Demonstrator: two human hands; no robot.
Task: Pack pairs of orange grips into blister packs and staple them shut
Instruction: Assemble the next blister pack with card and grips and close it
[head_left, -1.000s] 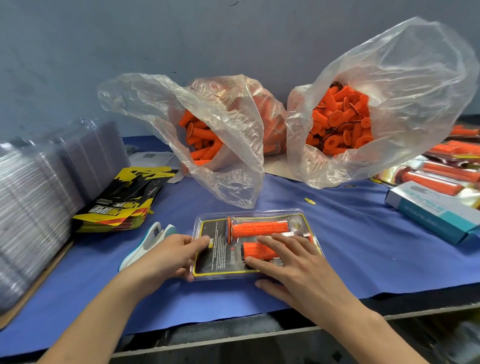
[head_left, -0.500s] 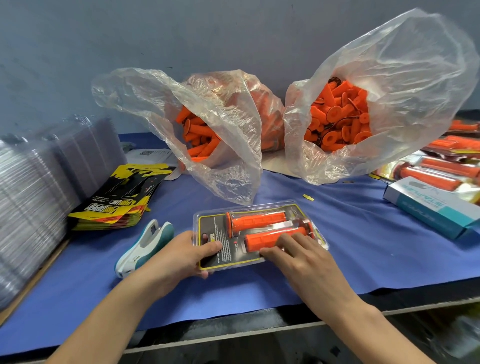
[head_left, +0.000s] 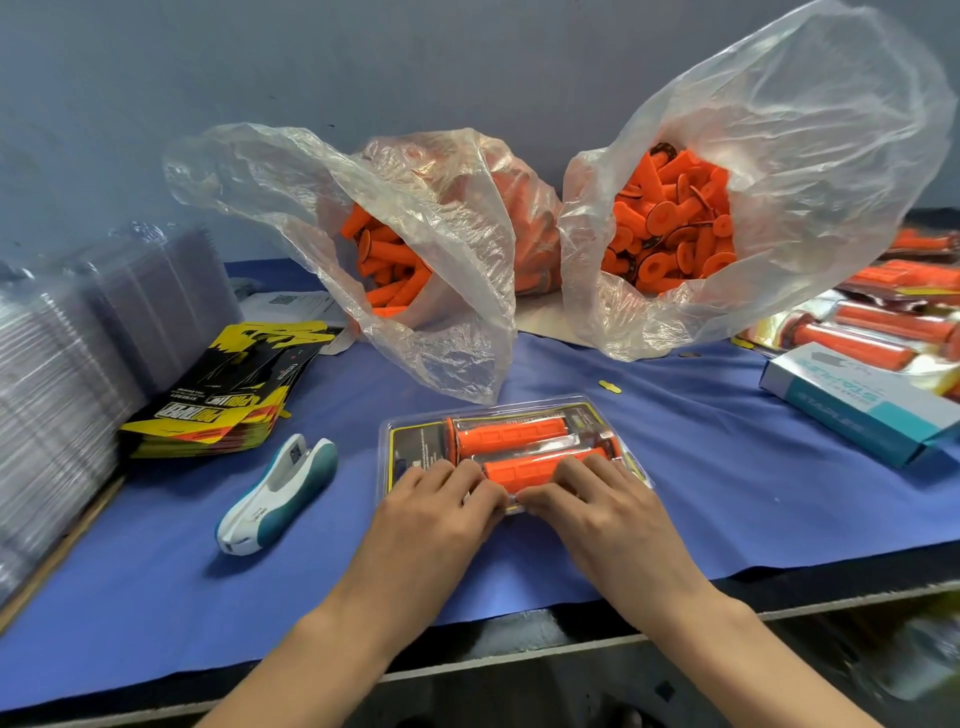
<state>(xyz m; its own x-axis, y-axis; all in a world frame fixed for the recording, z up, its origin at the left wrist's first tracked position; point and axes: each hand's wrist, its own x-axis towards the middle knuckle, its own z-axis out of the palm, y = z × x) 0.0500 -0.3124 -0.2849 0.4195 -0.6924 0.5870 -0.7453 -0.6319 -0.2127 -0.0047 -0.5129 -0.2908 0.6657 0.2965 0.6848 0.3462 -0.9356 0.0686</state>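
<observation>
Both hands press down on the blister pack (head_left: 415, 439): the left hand (head_left: 441, 501) and right hand (head_left: 597, 499) lie side by side, fingers flat over its near edge, thumbs almost meeting, clasping nothing. Under the clear lid lie two orange grips (head_left: 511, 434). Left of the hands lies a stapler (head_left: 280, 493), with a stack of cards (head_left: 223, 400) beyond it. Behind the pack stand two plastic bags (head_left: 805, 156) of loose grips, and a box (head_left: 852, 410) sits off to the right.

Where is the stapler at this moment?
In the head view the white-and-teal stapler lies on the blue mat, left of the blister pack and the left hand, in front of the printed cards.
</observation>
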